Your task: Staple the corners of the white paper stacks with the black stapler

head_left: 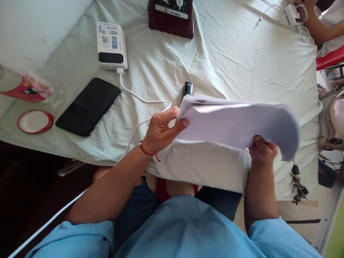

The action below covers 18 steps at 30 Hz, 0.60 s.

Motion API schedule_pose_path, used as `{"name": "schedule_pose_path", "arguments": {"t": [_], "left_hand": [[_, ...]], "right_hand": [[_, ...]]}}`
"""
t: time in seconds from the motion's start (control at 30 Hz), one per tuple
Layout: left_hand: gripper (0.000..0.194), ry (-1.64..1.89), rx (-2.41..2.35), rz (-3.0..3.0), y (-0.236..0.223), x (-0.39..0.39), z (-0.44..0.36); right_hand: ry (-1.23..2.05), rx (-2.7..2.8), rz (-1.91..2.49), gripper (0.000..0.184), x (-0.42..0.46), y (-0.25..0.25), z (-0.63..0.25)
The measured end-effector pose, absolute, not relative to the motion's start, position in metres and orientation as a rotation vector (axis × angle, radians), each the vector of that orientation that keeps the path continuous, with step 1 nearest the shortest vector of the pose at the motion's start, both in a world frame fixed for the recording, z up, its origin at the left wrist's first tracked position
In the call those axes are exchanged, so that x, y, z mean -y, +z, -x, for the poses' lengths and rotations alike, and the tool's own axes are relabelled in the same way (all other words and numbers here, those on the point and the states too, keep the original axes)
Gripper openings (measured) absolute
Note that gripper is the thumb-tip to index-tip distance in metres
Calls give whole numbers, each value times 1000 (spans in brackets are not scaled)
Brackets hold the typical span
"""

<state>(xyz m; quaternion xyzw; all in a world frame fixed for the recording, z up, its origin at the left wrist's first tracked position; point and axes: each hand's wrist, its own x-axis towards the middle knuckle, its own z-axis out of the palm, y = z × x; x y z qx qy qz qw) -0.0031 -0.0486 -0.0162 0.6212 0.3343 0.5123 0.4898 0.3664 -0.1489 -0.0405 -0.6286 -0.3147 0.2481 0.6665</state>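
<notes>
I hold a white sheet of paper (236, 122) above the cloth-covered table (242, 57). My left hand (162, 129), with a red string at the wrist, pinches the sheet's left edge between thumb and fingers. At the sheet's lower right, my right hand (262, 150) grips it from beneath, thumb on the near side. The paper bows and its right end curls down. A small black object (187, 89) lies on the cloth just behind the sheet's left corner.
A black phone (88, 106), a white power bank (111, 44) with its white cable (145, 102), a dark red box (172, 18) and a red-rimmed lid (34, 121) lie on the cloth. Keys (298, 184) hang at the right edge. Another person's hand (303, 9) holds a charger far right.
</notes>
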Motion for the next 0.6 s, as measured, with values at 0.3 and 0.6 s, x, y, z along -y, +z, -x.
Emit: {"name": "schedule_pose_path", "arguments": {"t": [0.3, 0.6], "left_hand": [[20, 798, -804, -1627, -13, 37, 6], [28, 928, -704, -1711, -12, 34, 11]], "right_hand": [[693, 839, 1552, 45, 159, -32, -371], [832, 1098, 1537, 45, 151, -18, -383]]}}
